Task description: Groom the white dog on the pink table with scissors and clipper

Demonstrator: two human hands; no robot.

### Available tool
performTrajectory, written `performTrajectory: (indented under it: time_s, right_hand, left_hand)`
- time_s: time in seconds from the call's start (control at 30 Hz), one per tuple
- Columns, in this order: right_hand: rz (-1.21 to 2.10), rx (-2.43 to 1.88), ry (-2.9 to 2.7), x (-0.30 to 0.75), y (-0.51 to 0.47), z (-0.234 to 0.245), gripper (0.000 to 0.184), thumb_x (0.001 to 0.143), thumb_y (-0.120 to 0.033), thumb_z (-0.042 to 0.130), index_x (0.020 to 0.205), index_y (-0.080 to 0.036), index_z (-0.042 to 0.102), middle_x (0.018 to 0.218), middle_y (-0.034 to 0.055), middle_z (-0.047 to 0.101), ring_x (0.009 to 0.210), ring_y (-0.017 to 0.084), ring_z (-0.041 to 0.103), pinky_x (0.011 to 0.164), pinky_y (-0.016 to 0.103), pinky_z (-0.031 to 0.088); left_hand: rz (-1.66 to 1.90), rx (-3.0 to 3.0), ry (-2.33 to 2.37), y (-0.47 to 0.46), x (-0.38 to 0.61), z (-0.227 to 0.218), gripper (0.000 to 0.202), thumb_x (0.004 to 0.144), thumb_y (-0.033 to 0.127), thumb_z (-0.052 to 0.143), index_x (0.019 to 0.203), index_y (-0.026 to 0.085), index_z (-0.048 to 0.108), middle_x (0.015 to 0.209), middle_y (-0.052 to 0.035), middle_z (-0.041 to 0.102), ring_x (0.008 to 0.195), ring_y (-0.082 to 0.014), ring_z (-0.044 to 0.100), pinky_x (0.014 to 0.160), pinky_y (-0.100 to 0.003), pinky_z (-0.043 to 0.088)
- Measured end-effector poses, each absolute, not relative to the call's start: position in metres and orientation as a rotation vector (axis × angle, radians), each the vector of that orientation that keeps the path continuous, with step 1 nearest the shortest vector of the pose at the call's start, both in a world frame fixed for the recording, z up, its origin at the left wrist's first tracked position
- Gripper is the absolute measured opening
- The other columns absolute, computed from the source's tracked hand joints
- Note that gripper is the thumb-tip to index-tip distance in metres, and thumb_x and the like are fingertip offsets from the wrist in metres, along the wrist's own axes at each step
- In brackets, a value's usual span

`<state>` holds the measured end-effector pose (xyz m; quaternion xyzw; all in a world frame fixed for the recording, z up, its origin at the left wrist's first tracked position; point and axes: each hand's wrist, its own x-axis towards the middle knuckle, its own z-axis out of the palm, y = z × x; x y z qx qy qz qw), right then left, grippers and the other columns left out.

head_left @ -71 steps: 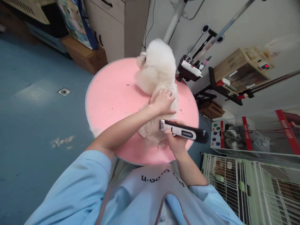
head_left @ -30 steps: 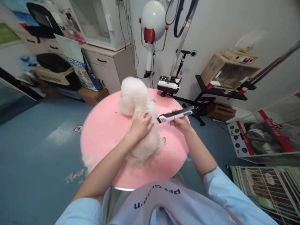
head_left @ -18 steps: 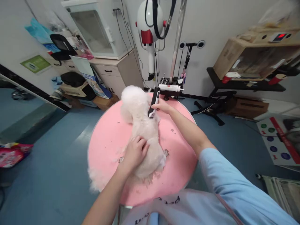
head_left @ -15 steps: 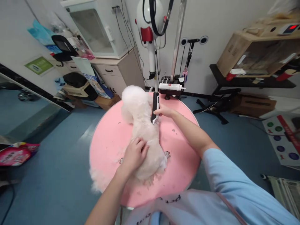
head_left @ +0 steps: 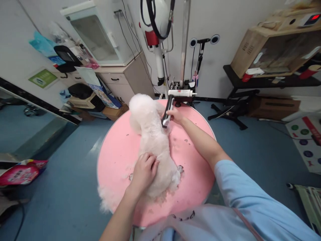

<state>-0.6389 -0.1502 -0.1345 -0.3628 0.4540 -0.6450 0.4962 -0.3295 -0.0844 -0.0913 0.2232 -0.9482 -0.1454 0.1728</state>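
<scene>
A white dog (head_left: 156, 144) with a fluffy round head and a close-trimmed back is on the pink round table (head_left: 115, 147), facing away from me. My left hand (head_left: 145, 169) is on the dog's back, its fingers bent and closed against the coat. In my right hand (head_left: 175, 115) is a black-and-white hair clipper (head_left: 168, 111), held by its body. The clipper's head points down at the dog's right shoulder, close to or touching the fur; exact contact is hard to see. The dog's face is hidden.
Cut fur (head_left: 107, 197) lies at the table's left front edge. A white tube (head_left: 182, 93) rests on a black holder behind the table. A standing dryer (head_left: 156, 20) and a metal post (head_left: 185, 43) rise behind. A wooden box (head_left: 273, 50) stands on a black stand at right.
The clipper has tilted, its top leaning right and its head shifting slightly up along the dog's shoulder. My left hand stays on the back. The view has shifted a little.
</scene>
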Motion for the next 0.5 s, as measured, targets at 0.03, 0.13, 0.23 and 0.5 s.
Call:
performTrajectory:
  time_s: [0.03,0.13,0.23,0.5]
  right_hand:
    - [-1.684,-0.821,1.123,-0.6408,-0.1540,-0.1330,0.020,0.059,-0.031,0.059,0.071,-0.017,0.051,0.062,0.0025,0.066,0.050,0.011,0.054,0.038,0.018,0.032]
    - [-1.703,-0.850,1.144,-0.6418,-0.1614,-0.1283,0.018,0.055,-0.026,0.058,0.070,-0.016,0.052,0.061,0.0019,0.066,0.047,0.010,0.050,0.038,0.018,0.032]
    - [-1.424,-1.007,1.103,-0.6392,-0.1569,-0.1259,0.022,0.051,-0.019,0.059,0.072,-0.017,0.053,0.062,0.0012,0.067,0.050,0.011,0.054,0.038,0.017,0.032]
    - [-1.628,-0.887,1.183,-0.6332,-0.1578,-0.1271,0.017,0.054,-0.027,0.056,0.067,-0.017,0.052,0.060,0.0023,0.066,0.045,0.009,0.047,0.036,0.018,0.029]
  left_hand:
    - [-0.408,0.631,-2.688,-0.0843,-0.3295,-0.0916,0.014,0.090,0.022,0.052,0.082,0.016,0.061,0.088,-0.0077,0.060,0.083,-0.0200,0.055,0.074,-0.034,0.047]
    - [-0.403,0.637,-2.690,-0.0840,-0.3296,-0.0915,0.015,0.091,0.022,0.051,0.081,0.017,0.060,0.087,-0.0078,0.061,0.083,-0.0203,0.056,0.073,-0.034,0.047]
    - [-0.409,0.643,-2.694,-0.0842,-0.3289,-0.0912,0.015,0.091,0.022,0.050,0.080,0.017,0.060,0.086,-0.0075,0.061,0.082,-0.0202,0.057,0.073,-0.033,0.047]
    - [-0.415,0.616,-2.686,-0.0855,-0.3277,-0.0919,0.015,0.091,0.022,0.050,0.080,0.017,0.059,0.086,-0.0074,0.061,0.082,-0.0199,0.057,0.073,-0.033,0.047]
